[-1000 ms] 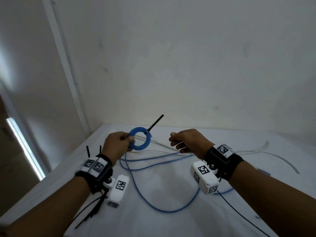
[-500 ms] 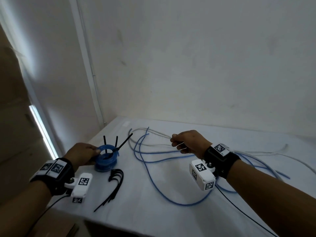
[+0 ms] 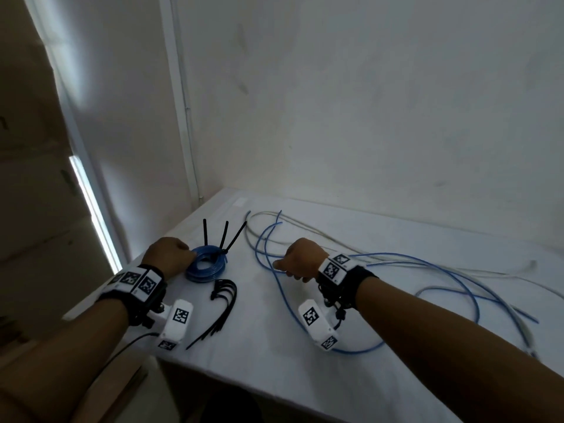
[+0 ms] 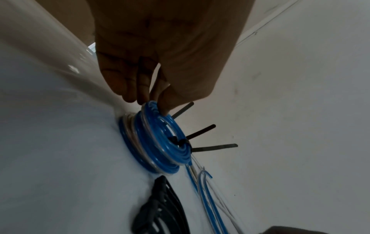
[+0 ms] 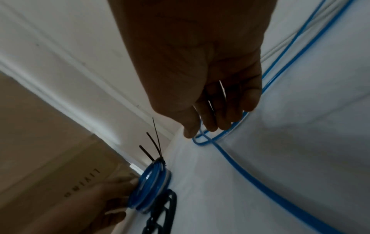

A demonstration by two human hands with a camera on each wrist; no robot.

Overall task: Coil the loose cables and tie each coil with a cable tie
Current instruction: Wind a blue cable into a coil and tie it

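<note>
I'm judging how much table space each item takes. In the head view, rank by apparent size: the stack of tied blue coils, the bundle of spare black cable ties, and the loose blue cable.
1. Loose blue cable, sprawling widest.
2. Bundle of spare black cable ties.
3. Stack of tied blue coils, though close to the bundle.

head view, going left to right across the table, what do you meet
left hand → stack of tied blue cable coils → bundle of loose black cable ties → right hand → loose blue and white cables
</note>
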